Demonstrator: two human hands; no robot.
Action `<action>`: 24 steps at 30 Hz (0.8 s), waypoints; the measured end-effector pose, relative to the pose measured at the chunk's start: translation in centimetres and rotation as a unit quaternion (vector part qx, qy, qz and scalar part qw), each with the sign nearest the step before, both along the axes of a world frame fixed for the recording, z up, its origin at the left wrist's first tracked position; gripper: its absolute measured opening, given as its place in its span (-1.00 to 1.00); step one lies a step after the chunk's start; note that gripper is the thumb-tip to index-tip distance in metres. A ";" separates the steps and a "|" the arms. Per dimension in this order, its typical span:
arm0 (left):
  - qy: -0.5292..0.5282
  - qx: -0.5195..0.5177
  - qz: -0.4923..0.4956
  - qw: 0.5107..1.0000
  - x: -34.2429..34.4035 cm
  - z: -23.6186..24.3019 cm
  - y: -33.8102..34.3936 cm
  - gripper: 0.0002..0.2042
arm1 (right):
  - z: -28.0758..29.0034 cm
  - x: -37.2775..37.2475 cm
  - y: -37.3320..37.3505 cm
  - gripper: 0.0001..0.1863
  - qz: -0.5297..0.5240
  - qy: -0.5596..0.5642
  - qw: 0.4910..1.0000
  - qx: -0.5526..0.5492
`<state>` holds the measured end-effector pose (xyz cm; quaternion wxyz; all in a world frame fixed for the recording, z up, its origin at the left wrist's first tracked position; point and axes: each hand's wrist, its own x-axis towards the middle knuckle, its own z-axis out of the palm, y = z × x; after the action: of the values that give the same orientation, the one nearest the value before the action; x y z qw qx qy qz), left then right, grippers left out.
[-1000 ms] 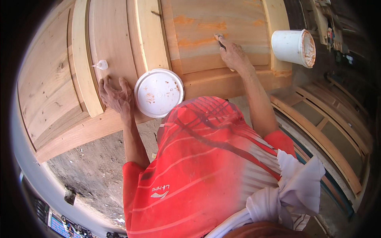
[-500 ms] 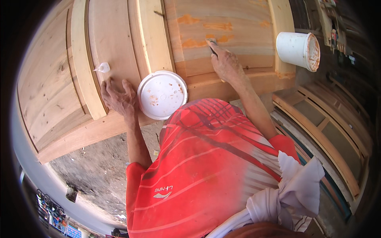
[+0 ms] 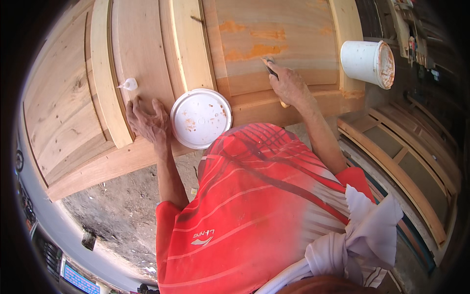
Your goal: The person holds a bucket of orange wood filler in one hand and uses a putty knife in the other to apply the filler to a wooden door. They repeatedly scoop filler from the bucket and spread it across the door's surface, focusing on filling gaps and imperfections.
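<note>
My right hand [image 3: 292, 88] is closed round a putty knife [image 3: 272, 70], its blade at the wooden panel [image 3: 303, 63] just below a smear of orange filler [image 3: 262, 50]. More orange patches mark the same panel. My left hand [image 3: 150, 121] rests on the wood with its fingers spread and bent, holding nothing. Beside it, toward the right, lies a round white lid [image 3: 200, 119] with spots of orange filler. A small white squeeze bottle [image 3: 129, 84] with a pointed nozzle lies just beyond my left fingertips.
A white bucket [image 3: 361, 61], smeared orange at its rim, lies on its side at the panelled door's right end. Wooden frames [image 3: 399, 154] are stacked at the right. Raised light strips [image 3: 192, 46] cross the door. Bare ground [image 3: 117, 210] shows below its near edge.
My right hand has drawn the putty knife a little toward me and to the right. The lower orange smear looks more continuous. My left hand stays in place.
</note>
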<state>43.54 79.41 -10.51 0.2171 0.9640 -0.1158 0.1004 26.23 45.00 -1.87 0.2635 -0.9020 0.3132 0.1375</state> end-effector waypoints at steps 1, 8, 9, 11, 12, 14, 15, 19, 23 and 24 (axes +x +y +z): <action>-0.001 0.002 0.009 1.000 0.1 0.0 0.0 -0.43 | 0.4 0.4 0.1 -0.51 -0.008 0.006 1.000 0.012; 0.004 0.015 -0.002 1.000 0.1 0.1 -0.3 -0.43 | -2.1 -0.2 0.2 -0.47 0.041 0.025 0.999 -0.025; -0.019 -0.003 -0.006 1.000 0.2 0.0 -0.6 -0.43 | -1.8 -0.2 -0.2 -0.48 0.064 0.021 0.998 -0.021; -0.012 0.007 0.008 1.000 0.5 -0.2 -0.4 -0.44 | -0.5 0.8 -1.3 -0.50 0.102 0.027 0.993 -0.050; -0.004 0.016 0.012 1.000 0.2 -0.2 -0.1 -0.44 | 0.7 1.6 -1.8 -0.51 0.116 0.039 0.989 -0.078; -0.006 -0.013 -0.008 1.000 -0.1 -0.2 -0.2 -0.44 | 0.2 1.4 -3.6 -0.52 0.135 0.057 0.984 -0.103; -0.012 -0.030 -0.017 0.999 0.4 0.0 -0.3 -0.45 | -0.7 0.4 -5.7 -0.53 0.139 0.063 0.983 -0.102; -0.013 -0.008 -0.004 1.000 0.4 0.0 -0.4 -0.45 | 1.3 -3.2 -9.6 -0.57 0.116 0.162 0.975 -0.098; -0.015 0.000 0.000 1.000 0.1 0.0 -0.6 -0.46 | 1.7 -4.2 -9.1 -0.57 0.093 0.055 0.989 -0.105; -0.018 0.006 -0.001 1.000 0.2 0.1 -0.5 -0.47 | 0.6 -4.0 -8.2 -0.57 0.078 0.001 0.992 -0.101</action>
<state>43.76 78.87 -10.41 0.2092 0.9633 -0.1208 0.1168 22.26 36.83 -1.24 0.1590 -0.9455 0.2548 0.1260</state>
